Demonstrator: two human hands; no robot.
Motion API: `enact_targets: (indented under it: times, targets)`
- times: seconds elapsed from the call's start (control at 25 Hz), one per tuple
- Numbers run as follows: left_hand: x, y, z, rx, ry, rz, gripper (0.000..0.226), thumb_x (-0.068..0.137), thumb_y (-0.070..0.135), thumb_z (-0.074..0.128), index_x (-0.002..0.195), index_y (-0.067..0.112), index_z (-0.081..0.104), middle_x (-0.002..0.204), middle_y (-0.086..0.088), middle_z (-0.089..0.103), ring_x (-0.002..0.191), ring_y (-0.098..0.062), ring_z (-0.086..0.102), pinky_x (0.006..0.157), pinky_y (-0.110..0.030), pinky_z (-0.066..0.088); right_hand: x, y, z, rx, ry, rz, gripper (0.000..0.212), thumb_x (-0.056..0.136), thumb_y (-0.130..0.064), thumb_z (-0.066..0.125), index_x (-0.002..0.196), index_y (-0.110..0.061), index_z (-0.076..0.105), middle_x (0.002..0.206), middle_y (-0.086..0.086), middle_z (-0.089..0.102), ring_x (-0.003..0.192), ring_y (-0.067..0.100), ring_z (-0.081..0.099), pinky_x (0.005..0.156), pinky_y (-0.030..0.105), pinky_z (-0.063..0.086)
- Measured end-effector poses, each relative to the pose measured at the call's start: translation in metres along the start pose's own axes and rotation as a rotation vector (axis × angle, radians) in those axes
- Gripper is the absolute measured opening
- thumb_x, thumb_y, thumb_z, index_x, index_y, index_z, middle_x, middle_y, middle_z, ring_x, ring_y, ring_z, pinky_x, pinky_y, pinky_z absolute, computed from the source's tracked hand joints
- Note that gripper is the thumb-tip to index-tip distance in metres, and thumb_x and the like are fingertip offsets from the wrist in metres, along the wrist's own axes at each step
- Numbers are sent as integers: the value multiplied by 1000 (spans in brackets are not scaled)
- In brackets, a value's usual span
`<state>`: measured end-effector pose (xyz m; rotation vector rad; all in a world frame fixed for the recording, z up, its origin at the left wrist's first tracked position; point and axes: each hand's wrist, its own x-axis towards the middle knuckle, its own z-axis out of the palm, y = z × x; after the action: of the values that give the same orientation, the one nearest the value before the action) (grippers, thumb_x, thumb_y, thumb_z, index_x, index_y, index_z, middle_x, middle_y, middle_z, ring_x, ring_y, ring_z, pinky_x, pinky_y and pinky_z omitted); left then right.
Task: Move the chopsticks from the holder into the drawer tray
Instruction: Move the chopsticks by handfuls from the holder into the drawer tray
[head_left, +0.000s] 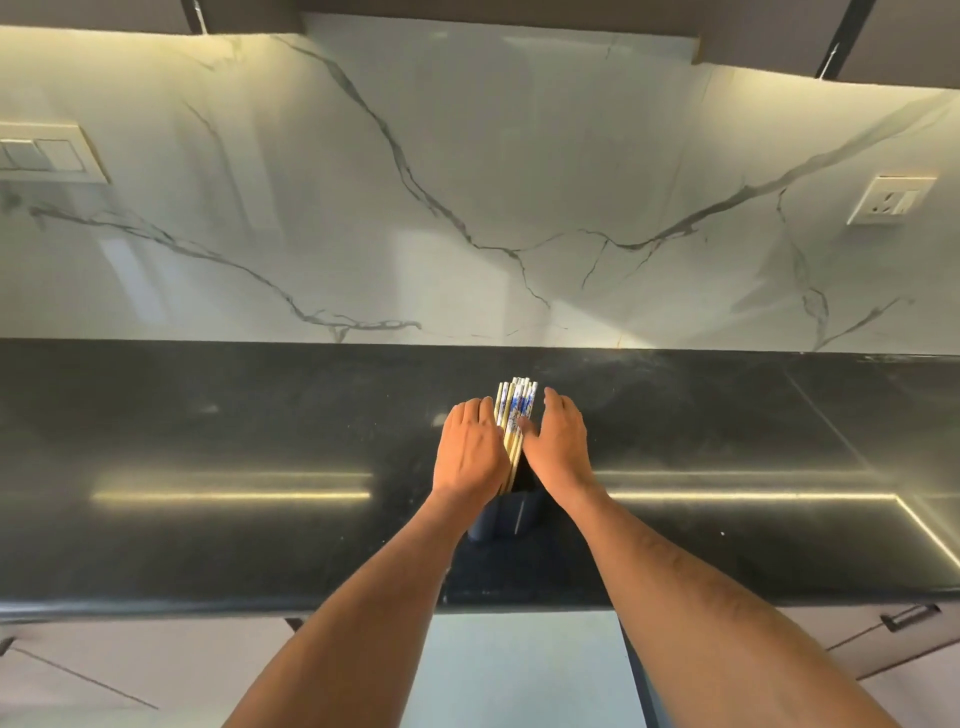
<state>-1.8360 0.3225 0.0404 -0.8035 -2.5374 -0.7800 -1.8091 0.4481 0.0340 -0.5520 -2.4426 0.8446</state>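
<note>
Left hand (470, 449) & right hand (558, 441), fingers straight, flank blue-white patterned chopsticks (514, 415) at 9 & 3 o'clock in dark blue holder (506, 514) on black tabletop (208, 467). Risk: loose press, sticks fan out, spill.

Lower part of chopsticks (514, 415) was hidden betw. the fingers (485, 415) of both hands & inside dark holder (501, 514). Holder's rim was covered by the wrists. Fingertip contact couldn't be told.
</note>
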Motion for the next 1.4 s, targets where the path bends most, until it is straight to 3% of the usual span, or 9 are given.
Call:
enact_targets:
  times: [0.12, 0.2, 0.32, 0.56, 0.84, 1.12, 1.28, 1.4]
  targets:
    - [14, -6, 20, 6, -101, -51, 38, 99, 27, 25, 111, 12, 57, 109, -7, 64, 100, -21, 57, 95, -36, 48, 15, 4, 13, 161, -12, 161, 34, 86, -19, 78, 115, -18, 59, 104, -2, 67, 87, 6, 61, 69, 12, 42]
    - [23, -8, 32, 15, -135, -73, 27, 103, 24, 32, 109, 13, 56, 108, -5, 64, 99, -20, 56, 94, -35, 47, 24, 7, 21, 259, -31, 221, 28, 85, -16, 79, 102, -26, 59, 96, -5, 71, 77, 2, 64, 63, 14, 48]
    - [31, -10, 42, -22, -147, -133, 26, 104, 26, 34, 109, 13, 57, 107, -5, 64, 99, -20, 57, 94, -36, 47, 30, 13, 30, 298, -26, 260, 23, 83, -13, 79, 99, -21, 65, 89, -7, 71, 77, 4, 67, 64, 19, 51]
    - [35, -12, 47, -95, -184, -214, 14, 100, 16, 45, 109, 12, 55, 110, -6, 62, 101, -21, 53, 93, -37, 48, 39, 14, 37, 253, -64, 278, 18, 81, -14, 81, 88, -20, 65, 78, -13, 63, 70, 0, 60, 56, 12, 39]
    - [28, -9, 44, -260, -109, -275, 13, 99, 13, 53, 110, 12, 59, 111, -3, 59, 106, -17, 50, 91, -36, 52, 39, 11, 37, 218, -101, 256, 13, 84, -14, 78, 82, -21, 67, 71, -15, 62, 62, -3, 57, 50, 9, 34]
    - [26, -9, 41, -264, -66, -275, 13, 98, 20, 55, 91, 11, 61, 88, -2, 62, 91, -22, 52, 74, -39, 51, 36, 9, 35, 198, -132, 268, 8, 88, -6, 70, 91, -13, 72, 75, -8, 65, 65, 0, 58, 53, 14, 38]
    - [25, -7, 41, -185, -61, -320, 10, 96, 25, 58, 97, 16, 63, 94, 2, 65, 91, -20, 53, 84, -40, 47, 34, 8, 33, 215, -131, 277, 9, 87, -3, 68, 90, -11, 72, 76, -3, 67, 68, 8, 62, 54, 17, 41]
    - [24, -4, 42, -318, -63, -376, 7, 93, 16, 61, 100, 14, 63, 96, -1, 64, 86, -18, 59, 79, -42, 54, 32, 4, 30, 252, -135, 254, 14, 88, -3, 68, 95, -13, 73, 80, -5, 68, 70, 3, 62, 56, 14, 41]
